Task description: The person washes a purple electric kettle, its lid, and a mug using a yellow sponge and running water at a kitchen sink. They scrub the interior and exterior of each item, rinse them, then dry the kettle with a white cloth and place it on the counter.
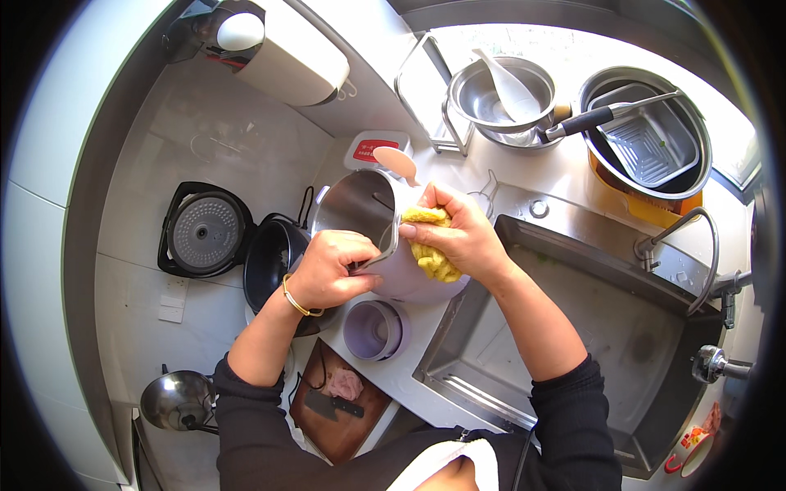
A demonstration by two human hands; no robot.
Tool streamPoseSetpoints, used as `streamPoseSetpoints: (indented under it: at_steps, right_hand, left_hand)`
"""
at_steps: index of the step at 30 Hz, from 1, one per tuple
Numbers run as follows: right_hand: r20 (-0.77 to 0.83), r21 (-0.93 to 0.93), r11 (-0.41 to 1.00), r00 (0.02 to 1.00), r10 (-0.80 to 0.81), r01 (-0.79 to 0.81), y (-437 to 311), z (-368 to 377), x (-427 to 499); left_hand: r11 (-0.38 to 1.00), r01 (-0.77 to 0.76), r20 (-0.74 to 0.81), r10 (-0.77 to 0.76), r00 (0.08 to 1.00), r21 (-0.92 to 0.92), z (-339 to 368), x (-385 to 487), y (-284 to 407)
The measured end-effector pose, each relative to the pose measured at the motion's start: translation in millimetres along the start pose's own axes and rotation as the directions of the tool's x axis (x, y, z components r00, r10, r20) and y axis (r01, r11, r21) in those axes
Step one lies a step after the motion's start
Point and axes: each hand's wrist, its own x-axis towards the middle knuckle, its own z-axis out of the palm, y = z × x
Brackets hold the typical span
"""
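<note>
A lilac canister with a shiny metal inside (pixel 402 279) lies tilted at the counter's edge, its mouth facing left. My left hand (pixel 334 267), with a gold bangle at the wrist, grips the canister's rim. In my right hand (pixel 460 230) is a bunched yellow cloth (pixel 433 255), held against the outer wall near the rim. A pale pink rounded piece (pixel 395 162) sticks up just beyond the canister; its lower part is hidden by my right hand. Below it stand nested lilac cups (pixel 371 331).
On the right is a steel sink (pixel 577 325) with a faucet (pixel 727 285). Steel bowls (pixel 503 92) and a large pot (pixel 706 141) stand behind it. At left are an open-lidded cooker (pixel 270 258) and a pan (pixel 178 399). A cleaver (pixel 322 405) lies on a cutting board (pixel 344 439).
</note>
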Motion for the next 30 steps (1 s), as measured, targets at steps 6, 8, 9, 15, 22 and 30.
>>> streamPoseSetpoints:
  at_steps: [6,8,9,15,22,30]
  right_hand:
    - [0.009,0.051,0.999,1.0,0.0,-0.001,4.0,0.0,-1.2]
    - [0.018,0.049,0.999,1.0,0.012,-0.013,3.6,-0.7,-0.8]
    - [0.018,0.061,0.998,1.0,0.0,-0.001,3.1,-0.8,-0.5]
    - [0.055,0.119,0.987,0.993,0.101,-0.107,-2.5,-1.7,0.9]
    - [0.033,0.09,0.983,0.987,0.16,-0.162,-5.3,-1.9,3.2]
    - [0.023,0.13,0.978,0.986,0.163,-0.164,-5.7,-2.9,4.2]
  left_hand:
    - [1.0,-0.021,-0.005,0.021,1.0,0.004,0.2,0.9,-0.7]
    - [1.0,-0.019,-0.007,0.019,1.0,-0.001,0.5,0.9,-0.3]
    - [1.0,-0.017,-0.007,0.017,1.0,0.0,0.5,1.1,0.0]
    - [1.0,-0.019,-0.014,0.019,1.0,-0.007,0.8,1.5,0.6]
    - [1.0,-0.009,0.003,0.009,1.0,0.016,0.4,1.2,-1.1]
    - [0.999,-0.04,-0.033,0.04,0.999,-0.008,1.7,1.9,-0.8]
